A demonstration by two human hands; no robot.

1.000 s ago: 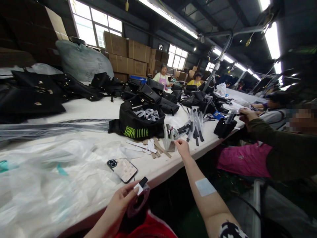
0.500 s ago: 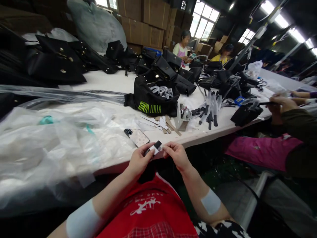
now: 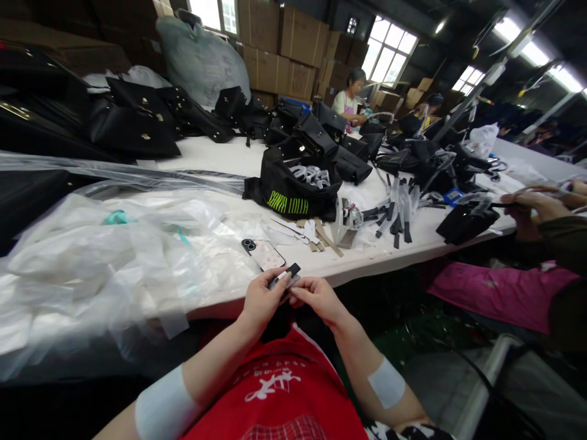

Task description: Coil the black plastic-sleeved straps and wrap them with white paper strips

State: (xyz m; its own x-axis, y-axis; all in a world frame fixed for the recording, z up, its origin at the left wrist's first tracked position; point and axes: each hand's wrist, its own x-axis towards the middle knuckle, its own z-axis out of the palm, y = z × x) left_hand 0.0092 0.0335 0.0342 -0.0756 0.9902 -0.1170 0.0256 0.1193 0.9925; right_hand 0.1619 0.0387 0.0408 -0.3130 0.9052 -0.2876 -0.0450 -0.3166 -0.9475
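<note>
Just off the table's front edge, my left hand [image 3: 262, 300] pinches a small black strip [image 3: 293, 269] with a white piece on it. The strip's dark end sticks out past the thumb toward the table. My right hand [image 3: 320, 299] is closed beside it, thumb and fingers pressed together at the strip's lower side. Whatever the right fingertips pinch there is too small and covered to make out. A phone [image 3: 268, 254] in a light patterned case lies on the table right behind my left hand.
Plastic film bags [image 3: 114, 263] cover the table's left front. Behind the phone are paper scraps [image 3: 314, 232] and a black cloth bag [image 3: 293, 189] with green lettering, filled with plastic-wrapped parts. Black handbags [image 3: 316, 134] are piled behind. A co-worker's hand [image 3: 536, 205] is at the right.
My right hand has come closer to my left and slightly lower, now against the strip. The strip has tilted a little. The whole view has shifted, with the table things sliding right.
</note>
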